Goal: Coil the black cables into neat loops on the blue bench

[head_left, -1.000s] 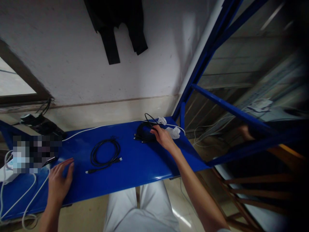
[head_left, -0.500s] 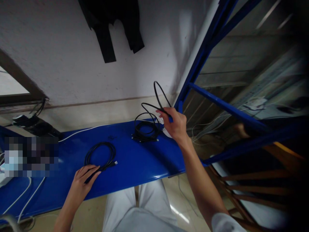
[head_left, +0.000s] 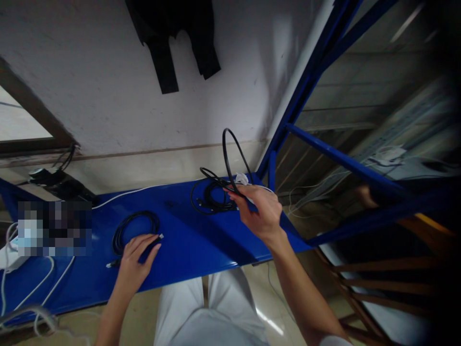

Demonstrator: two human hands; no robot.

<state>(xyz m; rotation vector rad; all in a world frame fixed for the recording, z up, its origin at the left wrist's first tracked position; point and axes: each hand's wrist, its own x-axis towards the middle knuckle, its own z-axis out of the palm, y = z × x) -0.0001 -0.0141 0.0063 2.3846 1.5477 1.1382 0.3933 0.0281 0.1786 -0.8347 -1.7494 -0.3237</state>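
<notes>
A coiled black cable (head_left: 115, 234) lies at the left of the blue tabletop (head_left: 194, 245). My left hand (head_left: 139, 259) rests over its near side, thumb and fingers closed around the cable close to a silver-tipped plug (head_left: 160, 236). Another plug (head_left: 109, 265) pokes out to the left of that hand. On the right, my right hand (head_left: 261, 209) pinches a second black cable (head_left: 224, 149), which rises in a loop above the fingers. Below and behind this loop, more black cable (head_left: 207, 197) sits coiled on the table, partly hidden by the hand.
A white cord (head_left: 126, 193) runs along the wall edge, with a crumpled white piece (head_left: 242, 179) near the right coil. Blue frame bars (head_left: 317, 144) rise on the right. Dark items and a white power strip (head_left: 14, 259) occupy the left end. Dark clothing (head_left: 173, 43) hangs above.
My right hand has come lower and nearer, its raised cable loop sinking toward the coil. The left coil has turned or shifted left, and my left fingers now sit by its plug.
</notes>
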